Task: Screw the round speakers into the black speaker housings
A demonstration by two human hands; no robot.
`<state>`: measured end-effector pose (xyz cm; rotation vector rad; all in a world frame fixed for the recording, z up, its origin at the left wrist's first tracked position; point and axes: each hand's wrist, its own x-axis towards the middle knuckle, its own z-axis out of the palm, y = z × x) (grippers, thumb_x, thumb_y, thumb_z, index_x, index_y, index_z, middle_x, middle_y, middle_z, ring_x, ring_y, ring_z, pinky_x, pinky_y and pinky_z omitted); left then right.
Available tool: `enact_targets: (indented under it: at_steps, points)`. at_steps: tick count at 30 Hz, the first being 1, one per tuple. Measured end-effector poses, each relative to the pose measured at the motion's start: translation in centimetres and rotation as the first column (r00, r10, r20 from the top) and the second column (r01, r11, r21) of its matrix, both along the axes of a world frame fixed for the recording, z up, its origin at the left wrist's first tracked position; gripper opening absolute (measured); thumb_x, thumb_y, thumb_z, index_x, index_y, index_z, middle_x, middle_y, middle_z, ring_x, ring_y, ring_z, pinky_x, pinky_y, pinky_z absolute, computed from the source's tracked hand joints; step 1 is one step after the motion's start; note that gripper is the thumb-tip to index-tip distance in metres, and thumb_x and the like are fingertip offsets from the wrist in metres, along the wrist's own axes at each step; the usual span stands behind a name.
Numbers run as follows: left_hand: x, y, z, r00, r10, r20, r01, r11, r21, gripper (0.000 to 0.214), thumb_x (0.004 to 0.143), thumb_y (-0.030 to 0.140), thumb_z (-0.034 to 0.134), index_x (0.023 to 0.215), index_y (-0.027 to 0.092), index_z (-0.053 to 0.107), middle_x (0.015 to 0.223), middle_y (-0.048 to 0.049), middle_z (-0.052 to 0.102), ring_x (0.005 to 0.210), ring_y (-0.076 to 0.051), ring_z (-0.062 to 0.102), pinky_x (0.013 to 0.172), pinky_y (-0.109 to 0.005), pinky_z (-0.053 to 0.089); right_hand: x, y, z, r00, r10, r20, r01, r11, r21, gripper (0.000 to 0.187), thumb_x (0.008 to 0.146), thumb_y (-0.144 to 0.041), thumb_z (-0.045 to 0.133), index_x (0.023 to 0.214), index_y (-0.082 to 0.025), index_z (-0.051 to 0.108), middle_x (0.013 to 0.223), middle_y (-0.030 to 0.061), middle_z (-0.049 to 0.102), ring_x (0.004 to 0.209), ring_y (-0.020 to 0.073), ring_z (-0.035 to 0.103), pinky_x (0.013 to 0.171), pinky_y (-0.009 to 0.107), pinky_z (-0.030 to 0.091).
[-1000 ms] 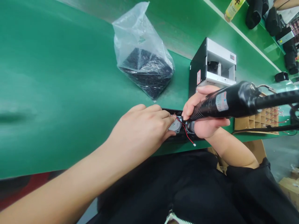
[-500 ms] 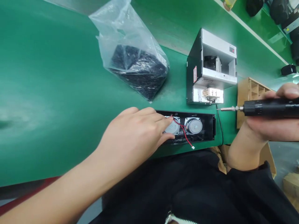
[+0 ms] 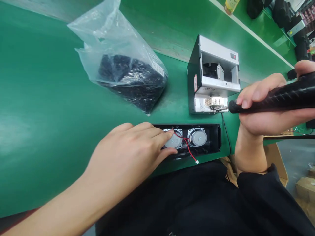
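In front of me a long black speaker housing (image 3: 214,139) lies on the green table, with two round speakers seated in it. My left hand (image 3: 133,147) is closed over its left end, thumb and fingers on the left speaker (image 3: 174,141). The right speaker (image 3: 197,137) is uncovered. A thin red and black wire (image 3: 189,150) runs between them, its white plug (image 3: 197,162) hanging over the housing's near edge. My right hand (image 3: 268,98) grips a black electric screwdriver (image 3: 278,96), its bit at the brass-coloured outlet of the screw feeder (image 3: 219,82).
A clear plastic bag (image 3: 130,78) of black parts lies behind the housing on the left. The feeder's black cable (image 3: 226,134) runs down to the table's front edge. Cardboard boxes (image 3: 305,190) stand low on the right, and a bottle (image 3: 231,6) is at the back.
My right hand has swung the screwdriver left and tilted it, bringing the bit to the feeder outlet. My left hand keeps its hold on the speaker. The whole view has shifted slightly.
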<state>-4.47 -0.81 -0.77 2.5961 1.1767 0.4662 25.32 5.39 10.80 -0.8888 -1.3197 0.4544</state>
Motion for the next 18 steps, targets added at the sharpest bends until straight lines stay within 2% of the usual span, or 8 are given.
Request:
enact_targets:
  at_steps: [2, 4, 7, 9, 11, 13, 16, 18]
  points:
    - [0.0, -0.1, -0.1, 1.000, 0.002, 0.009, -0.002, 1.000, -0.012, 0.017, 0.115, 0.039, 0.076, 0.116, 0.033, 0.092, 0.109, -0.0115, 0.095, 0.097, -0.039, 0.087, 0.079, -0.055, 0.058, -1.2, 0.3, -0.6, 1.000, -0.024, 0.017, 0.024, 0.999, -0.044, 0.069, 0.106, -0.107, 0.063, 0.128, -0.042, 0.064, 0.074, -0.0080, 0.057, 0.049, 0.0149, 0.055, 0.052, 0.030, 0.051]
    - [-0.1, -0.2, -0.2, 1.000, 0.007, 0.028, -0.006, 1.000, -0.025, 0.020, 0.117, 0.039, 0.074, 0.118, 0.031, 0.093, 0.110, -0.0128, 0.095, 0.098, -0.040, 0.087, 0.079, -0.055, 0.058, -1.9, 0.7, -1.1, 0.994, -0.007, 0.108, 0.018, 0.995, -0.094, 0.085, 0.095, -0.122, 0.050, 0.121, -0.041, 0.058, 0.072, -0.0084, 0.054, 0.050, 0.0165, 0.053, 0.051, 0.032, 0.051]
    - [-0.1, -0.2, -0.2, 0.999, 0.001, 0.038, 0.000, 1.000, -0.019, 0.025, 0.119, 0.040, 0.070, 0.122, 0.029, 0.093, 0.111, -0.0138, 0.095, 0.099, -0.041, 0.087, 0.079, -0.056, 0.058, -1.7, 1.2, -2.0, 0.976, -0.014, 0.219, 0.042, 0.992, -0.123, 0.079, 0.100, -0.119, 0.039, 0.124, -0.046, 0.057, 0.075, -0.0074, 0.049, 0.053, 0.0222, 0.050, 0.053, 0.038, 0.050]
    - [0.0, -0.3, -0.3, 0.999, 0.004, 0.035, -0.004, 1.000, -0.017, 0.024, 0.119, 0.040, 0.071, 0.121, 0.031, 0.093, 0.110, -0.0130, 0.095, 0.100, -0.040, 0.087, 0.078, -0.056, 0.059, -1.2, 1.4, -2.3, 0.971, -0.021, 0.237, 0.057, 0.988, -0.143, 0.073, 0.102, -0.115, 0.042, 0.132, -0.051, 0.057, 0.079, -0.0062, 0.047, 0.054, 0.0248, 0.049, 0.053, 0.041, 0.049]
    - [0.1, -0.2, -0.3, 0.999, 0.017, 0.042, -0.016, 0.999, -0.028, 0.018, 0.117, 0.039, 0.074, 0.117, 0.033, 0.092, 0.110, -0.0118, 0.095, 0.099, -0.040, 0.087, 0.078, -0.055, 0.058, -0.8, 1.4, -2.1, 0.975, -0.002, 0.221, 0.042, 0.983, -0.178, 0.083, 0.095, -0.120, 0.048, 0.139, -0.050, 0.059, 0.081, -0.0057, 0.050, 0.054, 0.0239, 0.052, 0.053, 0.041, 0.050]
    - [0.1, -0.1, -0.3, 0.999, 0.013, 0.053, -0.011, 0.999, -0.039, 0.014, 0.115, 0.038, 0.079, 0.118, 0.032, 0.092, 0.111, -0.0116, 0.096, 0.101, -0.040, 0.087, 0.078, -0.053, 0.057, -0.4, 1.1, -1.4, 0.989, 0.050, 0.142, -0.021, 0.980, -0.200, 0.094, 0.085, -0.121, 0.068, 0.141, -0.046, 0.064, 0.078, -0.0062, 0.056, 0.053, 0.0212, 0.054, 0.051, 0.039, 0.050]
    - [-0.1, 0.3, -0.5, 0.998, -0.015, 0.064, 0.018, 0.999, -0.045, 0.017, 0.114, 0.037, 0.083, 0.126, 0.030, 0.093, 0.113, -0.0121, 0.096, 0.104, -0.040, 0.088, 0.080, -0.051, 0.056, 0.3, -0.6, 0.6, 0.989, 0.149, -0.014, -0.148, 0.967, -0.209, 0.072, 0.092, -0.102, 0.089, 0.135, -0.046, 0.074, 0.076, -0.0076, 0.066, 0.051, 0.0190, 0.059, 0.051, 0.036, 0.054]
    - [-0.3, 0.5, -0.5, 0.996, -0.040, 0.078, 0.045, 0.997, -0.059, 0.020, 0.114, 0.036, 0.083, 0.131, 0.031, 0.092, 0.119, -0.0118, 0.097, 0.108, -0.040, 0.089, 0.083, -0.051, 0.057, 0.7, -2.6, 2.0, 0.981, 0.194, -0.019, -0.192, 0.945, -0.264, 0.056, 0.103, -0.096, 0.082, 0.134, -0.048, 0.079, 0.079, -0.0073, 0.069, 0.054, 0.0195, 0.065, 0.055, 0.036, 0.061]
